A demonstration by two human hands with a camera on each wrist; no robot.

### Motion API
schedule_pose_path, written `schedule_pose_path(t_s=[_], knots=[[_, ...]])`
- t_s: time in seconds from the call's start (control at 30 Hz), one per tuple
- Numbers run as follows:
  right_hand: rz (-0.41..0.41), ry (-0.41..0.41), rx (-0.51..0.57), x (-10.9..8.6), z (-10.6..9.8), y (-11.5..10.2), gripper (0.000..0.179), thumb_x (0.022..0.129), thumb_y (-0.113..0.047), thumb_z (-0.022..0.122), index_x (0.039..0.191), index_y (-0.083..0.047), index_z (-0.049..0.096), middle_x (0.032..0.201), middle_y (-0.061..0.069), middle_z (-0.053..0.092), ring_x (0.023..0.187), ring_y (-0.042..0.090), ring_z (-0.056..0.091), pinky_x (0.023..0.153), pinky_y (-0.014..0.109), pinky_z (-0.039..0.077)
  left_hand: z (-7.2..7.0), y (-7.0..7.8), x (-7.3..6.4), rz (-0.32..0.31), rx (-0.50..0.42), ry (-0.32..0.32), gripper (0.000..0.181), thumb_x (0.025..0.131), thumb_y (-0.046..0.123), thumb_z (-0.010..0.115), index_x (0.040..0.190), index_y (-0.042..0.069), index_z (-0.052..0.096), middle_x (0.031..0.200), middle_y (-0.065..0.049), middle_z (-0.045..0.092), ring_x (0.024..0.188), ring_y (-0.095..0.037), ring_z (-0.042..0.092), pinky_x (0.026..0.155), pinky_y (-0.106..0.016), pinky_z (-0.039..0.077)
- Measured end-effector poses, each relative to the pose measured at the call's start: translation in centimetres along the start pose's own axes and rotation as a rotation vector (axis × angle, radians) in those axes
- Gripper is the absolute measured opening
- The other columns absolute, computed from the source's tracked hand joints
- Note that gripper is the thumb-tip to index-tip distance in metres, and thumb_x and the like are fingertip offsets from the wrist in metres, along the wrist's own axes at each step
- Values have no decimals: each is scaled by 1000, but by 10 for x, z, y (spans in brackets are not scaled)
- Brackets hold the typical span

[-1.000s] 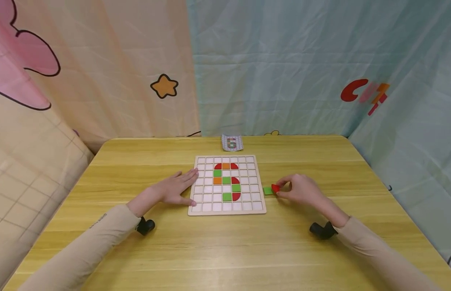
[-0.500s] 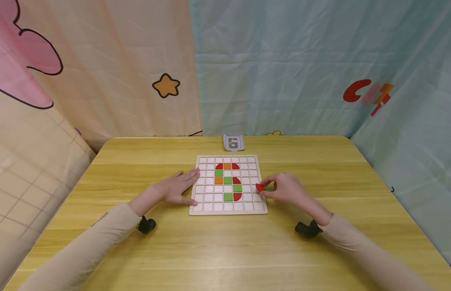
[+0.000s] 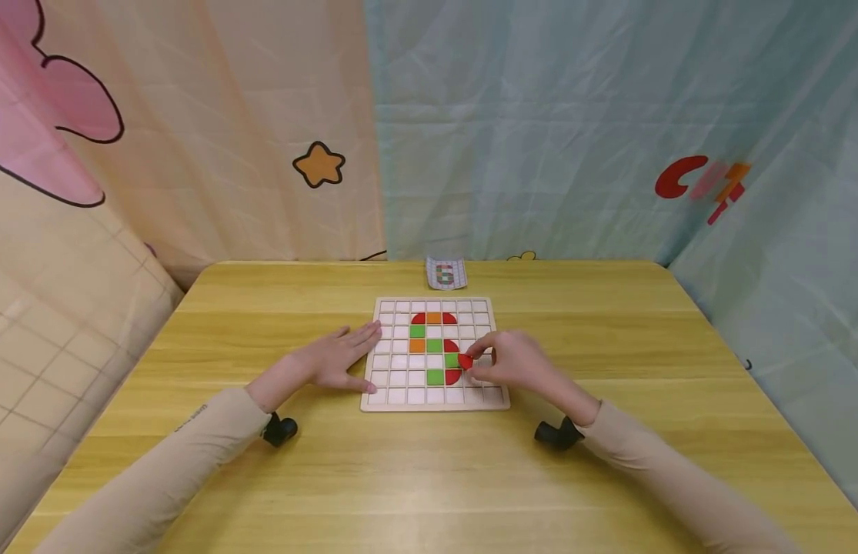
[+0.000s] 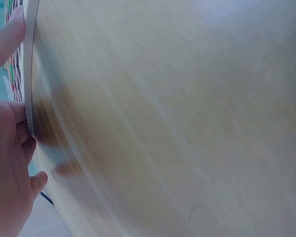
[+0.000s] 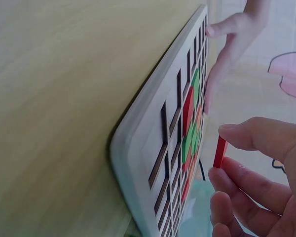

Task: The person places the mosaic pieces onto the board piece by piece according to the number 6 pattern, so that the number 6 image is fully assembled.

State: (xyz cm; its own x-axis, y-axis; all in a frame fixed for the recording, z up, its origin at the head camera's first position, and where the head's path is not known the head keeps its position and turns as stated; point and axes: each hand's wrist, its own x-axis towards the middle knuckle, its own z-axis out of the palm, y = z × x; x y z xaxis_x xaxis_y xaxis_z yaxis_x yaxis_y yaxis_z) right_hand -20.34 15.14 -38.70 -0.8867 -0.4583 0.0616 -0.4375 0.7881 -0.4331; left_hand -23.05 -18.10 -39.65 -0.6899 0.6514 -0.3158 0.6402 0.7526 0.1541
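Note:
A pale wooden grid board (image 3: 435, 408) lies mid-table, with red, green and orange tiles set into some of its squares. My left hand (image 3: 335, 360) rests with spread fingers on the board's left edge; the left wrist view shows fingers at the board's side. Between thumb and fingertips, my right hand (image 3: 515, 360) pinches a red tile (image 3: 465, 361) with a rounded side. That red tile is over the right part of the board, overlapping a green tile (image 3: 451, 360) in the head view. Seen edge-on in the right wrist view, the pinched tile (image 5: 220, 151) stands apart from the board surface.
Behind the board, near the table's back edge, lies a small paper card (image 3: 445, 273) printed with a coloured grid pattern. Black wrist-worn devices (image 3: 281, 429) sit at both wrists. Patterned curtains (image 3: 539, 154) surround the table (image 3: 429, 477).
My right hand has carried the red tile leftward from beside the board to over it. A loose green tile right of the board is now hidden behind that hand. My left hand stays put.

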Motion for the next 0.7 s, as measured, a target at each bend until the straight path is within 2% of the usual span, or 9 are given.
schedule_pose_path(t_s=[0.33, 0.5, 0.7], knots=[[-38, -8, 13, 11, 12, -18, 20, 78, -32, 78, 93, -19, 77, 87, -9, 73, 56, 4, 47, 50, 19, 37, -1, 2, -2, 5, -11, 2, 101, 88, 66, 50, 154, 3, 7, 163, -14, 0, 151, -29, 5, 121, -53, 9], [-47, -24, 48, 16, 13, -28, 19, 78, -31, 79, 92, -18, 77, 84, -7, 73, 52, 6, 44, 49, 20, 34, 1, 1, -2, 7, -3, 12, 102, 88, 66, 51, 154, 2, 8, 162, -16, 2, 150, -30, 7, 120, -54, 10], [-71, -24, 32, 21, 17, -37, 20, 78, -31, 78, 93, -18, 77, 86, -8, 73, 59, 5, 48, 52, 19, 37, 0, 0, -1, 3, 1, 5, 103, 87, 68, 50, 154, 3, 8, 162, -15, 1, 151, -29, 6, 121, -53, 10]])
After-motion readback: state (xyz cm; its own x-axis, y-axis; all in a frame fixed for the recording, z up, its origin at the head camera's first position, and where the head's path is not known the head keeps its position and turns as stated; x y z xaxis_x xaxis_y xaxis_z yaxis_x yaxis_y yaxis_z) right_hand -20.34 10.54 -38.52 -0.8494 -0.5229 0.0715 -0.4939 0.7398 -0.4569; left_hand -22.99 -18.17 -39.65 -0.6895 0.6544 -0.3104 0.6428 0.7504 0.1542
